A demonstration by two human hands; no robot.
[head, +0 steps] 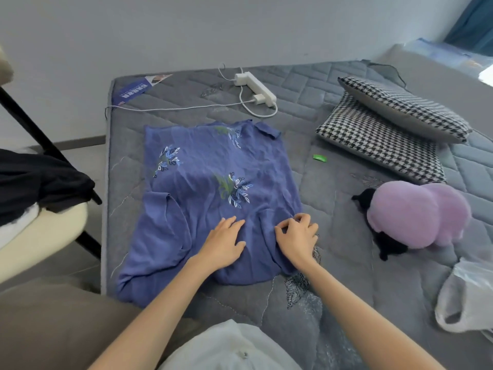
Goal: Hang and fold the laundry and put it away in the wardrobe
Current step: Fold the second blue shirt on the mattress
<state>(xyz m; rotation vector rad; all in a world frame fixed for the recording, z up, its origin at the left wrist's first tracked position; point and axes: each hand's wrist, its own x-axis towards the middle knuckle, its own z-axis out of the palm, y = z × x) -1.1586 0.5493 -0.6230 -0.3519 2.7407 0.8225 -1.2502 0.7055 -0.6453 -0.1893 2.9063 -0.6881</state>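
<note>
A blue garment with leaf prints (202, 182) lies spread flat on the grey quilted mattress (333, 188). My left hand (222, 243) presses flat on the garment's near part, fingers straight. Just to its right, my right hand (297, 236) has its fingers curled, pinching the cloth at the garment's right edge. One sleeve lies folded over on the left side of the garment.
Two houndstooth pillows (384, 134) lie at the right, a purple plush toy (416, 217) in front of them. A white power strip (256, 88) with cables sits at the far end. A chair holding dark clothes (34, 182) stands left. A plastic bag (466, 297) lies at the near right.
</note>
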